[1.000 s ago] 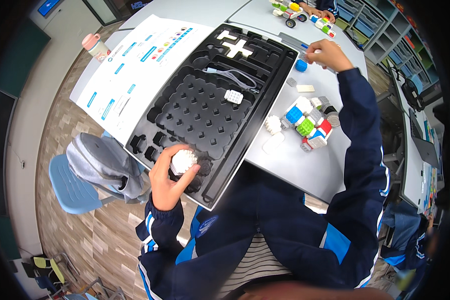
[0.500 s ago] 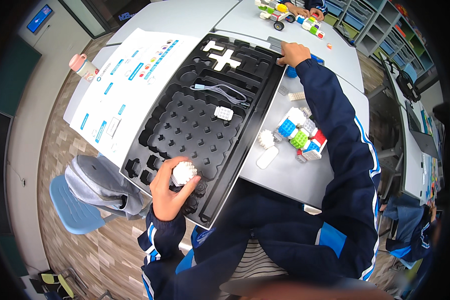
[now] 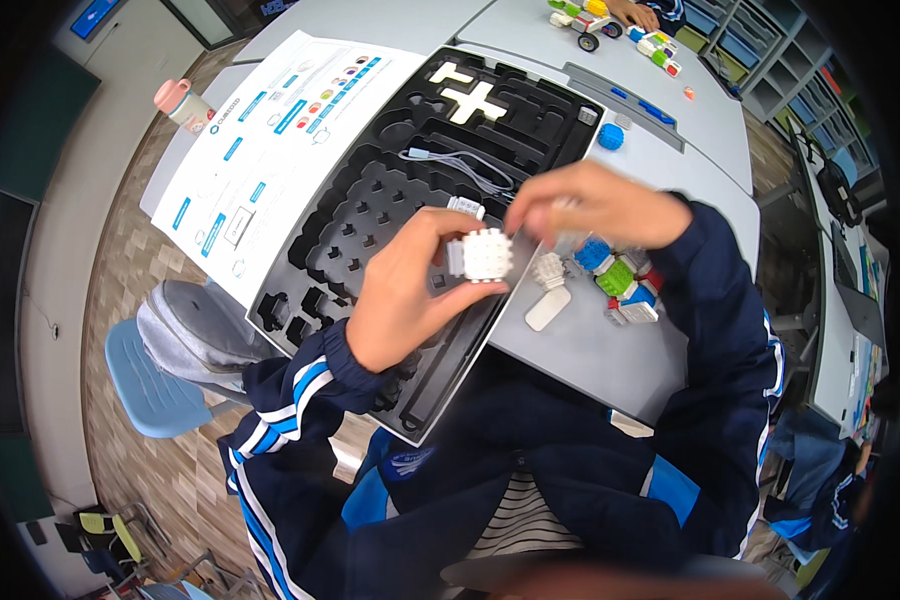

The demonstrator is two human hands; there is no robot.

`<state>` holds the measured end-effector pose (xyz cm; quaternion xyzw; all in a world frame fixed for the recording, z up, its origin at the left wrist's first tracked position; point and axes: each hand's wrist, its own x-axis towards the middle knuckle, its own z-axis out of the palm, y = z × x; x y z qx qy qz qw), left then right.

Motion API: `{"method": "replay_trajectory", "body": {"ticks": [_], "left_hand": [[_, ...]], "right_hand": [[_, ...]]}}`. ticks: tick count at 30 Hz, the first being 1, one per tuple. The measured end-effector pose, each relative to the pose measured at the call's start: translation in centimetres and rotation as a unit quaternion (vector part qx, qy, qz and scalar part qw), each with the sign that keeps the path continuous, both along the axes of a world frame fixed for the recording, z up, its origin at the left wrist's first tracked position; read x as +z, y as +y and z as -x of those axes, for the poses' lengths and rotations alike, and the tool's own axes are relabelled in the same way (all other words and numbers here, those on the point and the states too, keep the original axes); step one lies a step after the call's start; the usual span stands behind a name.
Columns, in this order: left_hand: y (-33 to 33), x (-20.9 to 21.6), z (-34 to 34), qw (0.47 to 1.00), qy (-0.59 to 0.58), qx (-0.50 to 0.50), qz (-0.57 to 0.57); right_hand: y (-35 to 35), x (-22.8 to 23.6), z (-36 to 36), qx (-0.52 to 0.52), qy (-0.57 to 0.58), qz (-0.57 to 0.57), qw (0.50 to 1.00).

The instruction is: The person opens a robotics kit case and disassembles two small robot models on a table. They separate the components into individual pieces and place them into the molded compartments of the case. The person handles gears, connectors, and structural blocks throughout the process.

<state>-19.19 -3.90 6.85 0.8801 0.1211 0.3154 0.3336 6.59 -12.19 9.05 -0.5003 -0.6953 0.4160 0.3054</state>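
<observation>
We hold the white block [image 3: 488, 256] between thumb and fingers of the left hand [image 3: 408, 278], mid-frame, over the tray [image 3: 446, 384]. Right hand [image 3: 592, 203]: just beside it, blurred; we cannot tell its grip.

Classroom, by the look of it. You're at a pale table [image 3: 610, 350] with a building-kit tray [image 3: 365, 240] open, another person's hands [image 3: 635, 14] across from you. Shelves [image 3: 765, 60] of bins upper right; dark green board [image 3: 40, 140], left wall. Blue chair [image 3: 150, 375] and grey backpack [image 3: 195, 325] on your left, side bench [image 3: 830, 350] with laptop [image 3: 856, 283] on your right. Wood-look floor [image 3: 160, 470].
</observation>
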Motion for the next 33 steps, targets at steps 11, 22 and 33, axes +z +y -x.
{"method": "replay_trajectory", "body": {"ticks": [11,22,33], "left_hand": [[-0.5,1.2,-2.8,0.972,0.094,-0.117,0.183],[-0.1,-0.7,-7.6,0.946,0.068,-0.211,0.235],[11.3,-5.0,-25.6,0.877,0.135,-0.160,-0.432]], "right_hand": [[-4.1,1.3,2.9,-0.123,-0.050,-0.143,0.981],[-6.8,-0.9,-0.6,-0.122,0.207,-0.006,0.971],[-10.5,2.4,-10.1,-0.272,0.227,-0.251,0.901]]}}
